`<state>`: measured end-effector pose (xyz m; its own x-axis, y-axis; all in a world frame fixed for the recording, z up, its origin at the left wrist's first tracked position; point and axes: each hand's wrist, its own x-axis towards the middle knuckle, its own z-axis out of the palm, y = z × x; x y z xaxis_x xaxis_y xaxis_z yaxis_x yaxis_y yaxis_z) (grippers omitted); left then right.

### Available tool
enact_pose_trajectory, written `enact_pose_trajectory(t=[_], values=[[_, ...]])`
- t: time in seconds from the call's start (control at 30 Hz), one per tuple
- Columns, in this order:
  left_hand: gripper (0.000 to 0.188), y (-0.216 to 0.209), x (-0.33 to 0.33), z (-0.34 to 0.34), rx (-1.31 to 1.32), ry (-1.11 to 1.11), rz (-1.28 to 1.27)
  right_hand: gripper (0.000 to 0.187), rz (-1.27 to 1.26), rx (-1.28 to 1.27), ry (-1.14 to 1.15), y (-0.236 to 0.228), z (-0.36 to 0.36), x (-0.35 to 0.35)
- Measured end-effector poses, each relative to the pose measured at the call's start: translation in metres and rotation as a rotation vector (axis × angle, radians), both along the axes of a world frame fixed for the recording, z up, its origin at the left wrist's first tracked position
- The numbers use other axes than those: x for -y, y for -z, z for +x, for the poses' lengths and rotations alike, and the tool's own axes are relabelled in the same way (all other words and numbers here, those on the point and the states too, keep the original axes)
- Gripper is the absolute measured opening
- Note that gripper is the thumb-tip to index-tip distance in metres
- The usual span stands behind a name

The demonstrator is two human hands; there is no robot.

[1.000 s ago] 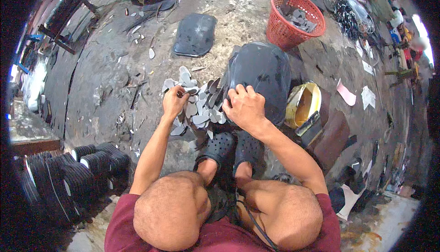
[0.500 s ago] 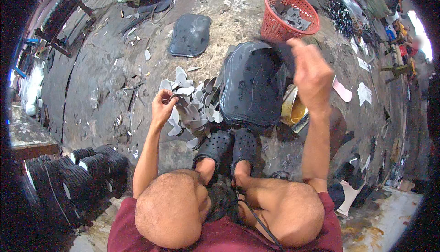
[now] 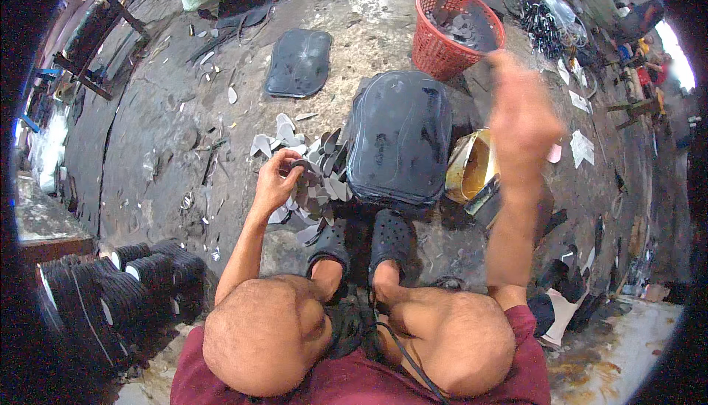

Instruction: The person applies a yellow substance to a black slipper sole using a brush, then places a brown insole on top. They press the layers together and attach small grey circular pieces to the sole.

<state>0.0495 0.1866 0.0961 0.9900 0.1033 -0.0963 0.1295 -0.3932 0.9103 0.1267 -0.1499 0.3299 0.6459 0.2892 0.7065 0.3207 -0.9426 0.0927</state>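
My left hand (image 3: 276,181) pinches a small dark grey rounded piece (image 3: 301,164) between thumb and fingers. It is over a loose heap of small grey and white tongue-shaped pieces (image 3: 321,187). My right hand (image 3: 522,114), smeared by motion, is raised at the right, just below the red plastic basket (image 3: 450,53); its fingers cannot be made out. Inside the basket are grey scraps, with a blurred dark patch at its right side. Between my hands lies a stack of black sheets with rounded corners (image 3: 398,140), its top marked with faint curved outlines.
A similar black sheet (image 3: 298,63) lies farther off. Right of the stack stands an open container with yellowish contents (image 3: 472,165). Bundled dark sole-shaped pieces (image 3: 122,287) stand at the lower left. My feet wear black clogs (image 3: 391,237). Scraps litter the floor.
My right hand has swung rightward and slightly down, away from the stack. A dark blurred patch now shows in the basket. My left hand still pinches a piece, a little farther right.
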Motion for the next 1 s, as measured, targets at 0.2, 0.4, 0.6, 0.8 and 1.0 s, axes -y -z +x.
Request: enact_pose_trajectory(t=[0.2,0.4,0.6,0.8,1.0], values=[[0.022,-0.017,-0.004,-0.005,-0.024,0.088,-0.076,0.034,0.024,-0.529,-0.432,0.148,-0.041,-0.055],[0.017,-0.037,-0.01,-0.014,0.016,0.135,-0.193,0.038,0.61,-0.91,-0.757,0.17,-0.036,-0.134],[0.017,-0.028,-0.006,-0.013,-0.003,0.182,-0.414,0.016,0.864,-0.821,-0.47,0.183,-0.021,-0.134],[0.017,-0.027,-0.009,-0.016,0.01,0.139,-0.447,0.037,0.468,-0.809,-0.594,0.18,-0.024,-0.124],[0.018,-0.024,-0.014,-0.016,0.061,0.163,-0.568,0.026,0.313,-0.877,-0.73,0.186,-0.027,-0.12]])
